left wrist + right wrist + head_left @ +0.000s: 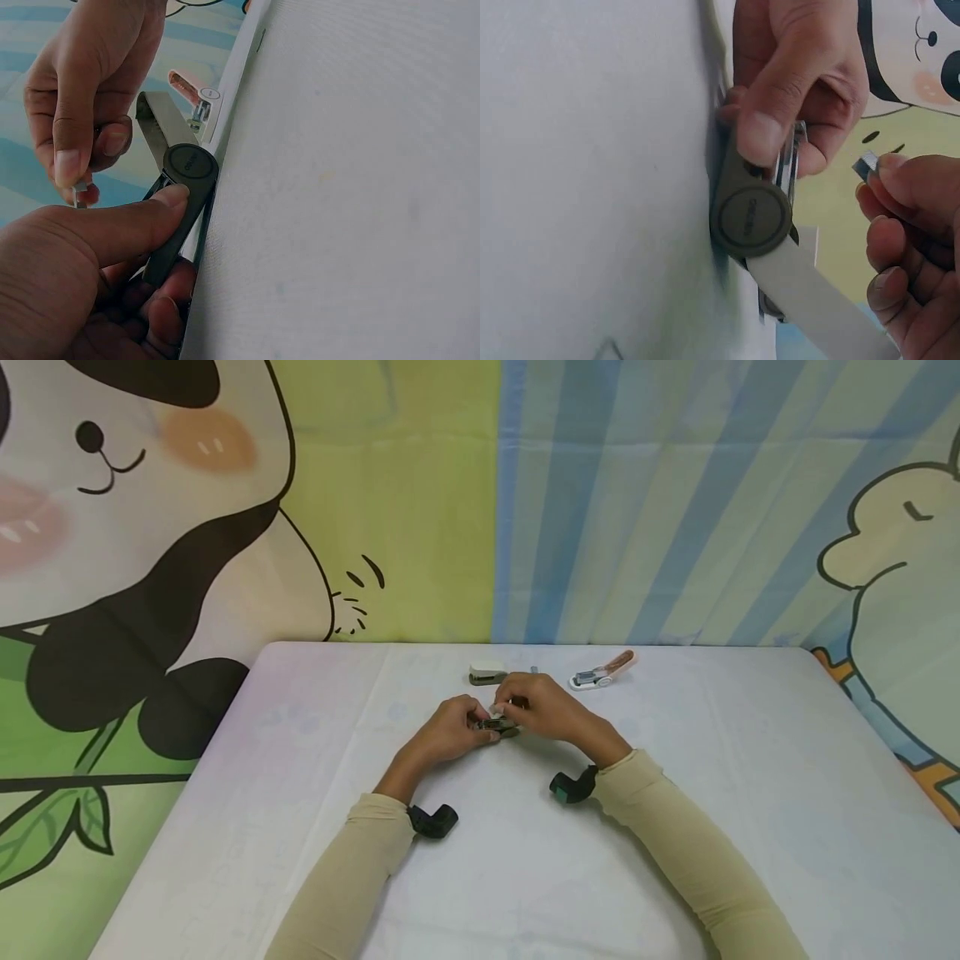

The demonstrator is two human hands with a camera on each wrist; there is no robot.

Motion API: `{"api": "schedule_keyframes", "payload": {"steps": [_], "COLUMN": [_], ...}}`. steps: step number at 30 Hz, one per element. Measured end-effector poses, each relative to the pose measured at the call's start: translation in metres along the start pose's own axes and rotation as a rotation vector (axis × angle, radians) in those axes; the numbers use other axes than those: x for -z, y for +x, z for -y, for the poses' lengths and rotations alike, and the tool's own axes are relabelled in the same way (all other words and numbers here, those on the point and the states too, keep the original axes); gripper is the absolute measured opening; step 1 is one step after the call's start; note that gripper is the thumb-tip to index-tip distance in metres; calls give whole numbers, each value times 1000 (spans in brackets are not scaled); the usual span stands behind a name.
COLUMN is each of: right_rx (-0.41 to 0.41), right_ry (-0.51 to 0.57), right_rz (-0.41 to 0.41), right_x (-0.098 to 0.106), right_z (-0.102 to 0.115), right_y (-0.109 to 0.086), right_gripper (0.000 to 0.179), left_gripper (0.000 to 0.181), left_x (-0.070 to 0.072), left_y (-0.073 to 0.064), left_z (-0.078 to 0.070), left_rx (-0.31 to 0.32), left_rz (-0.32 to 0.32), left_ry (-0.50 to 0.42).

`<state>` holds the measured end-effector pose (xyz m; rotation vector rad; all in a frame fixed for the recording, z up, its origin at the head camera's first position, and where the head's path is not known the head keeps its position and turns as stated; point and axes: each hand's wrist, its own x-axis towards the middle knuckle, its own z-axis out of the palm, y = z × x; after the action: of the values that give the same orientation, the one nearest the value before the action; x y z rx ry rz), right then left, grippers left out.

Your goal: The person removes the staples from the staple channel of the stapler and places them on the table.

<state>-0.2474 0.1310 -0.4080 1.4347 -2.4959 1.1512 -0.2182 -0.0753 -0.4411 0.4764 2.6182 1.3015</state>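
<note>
Likely loading, toward the bench's far edge (405,649): left grip (448,731) clasps unfolded stapler (751,219), right grip (551,707) pinches staples (865,166); next needs alignment.

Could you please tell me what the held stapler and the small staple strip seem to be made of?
The dark green, open stapler looks like matte plastic, judging by its dull, smooth round hub; its shiny inner rail seems metal. The small silvery, rectangular staple strip is probably metal, given its grey sheen and fine parallel ridges.
</note>
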Motion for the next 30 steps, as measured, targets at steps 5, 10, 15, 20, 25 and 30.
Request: {"api": "schedule_keyframes", "payload": {"steps": [5,10,15,20,25,30], "right_rx": [-57,-119,-198,-345,-464,-470], "right_ry": [19,-35,-95,-91,-120,-171], "right_rz": [-72,-127,-147,-112,-64,-47], "right_x": [10,21,27,29,30,32], "right_z": [-9,-19,-31,-42,-51,-51], "right_y": [-5,-11,-17,-23,-26,-18], "right_gripper": [6,6,9,10,10,12], "left_gripper": [16,16,16,16,17,16], "left_x": [0,0,0,-1,-3,-1], "left_y": [0,0,0,0,0,-3], "left_z": [-1,-2,-2,-1,-2,-2], "left_rx": [10,20,35,20,20,34], "left_rz": [7,17,17,19,35,16], "left_ry": [-13,-40,-52,-55,-39,-29]}}
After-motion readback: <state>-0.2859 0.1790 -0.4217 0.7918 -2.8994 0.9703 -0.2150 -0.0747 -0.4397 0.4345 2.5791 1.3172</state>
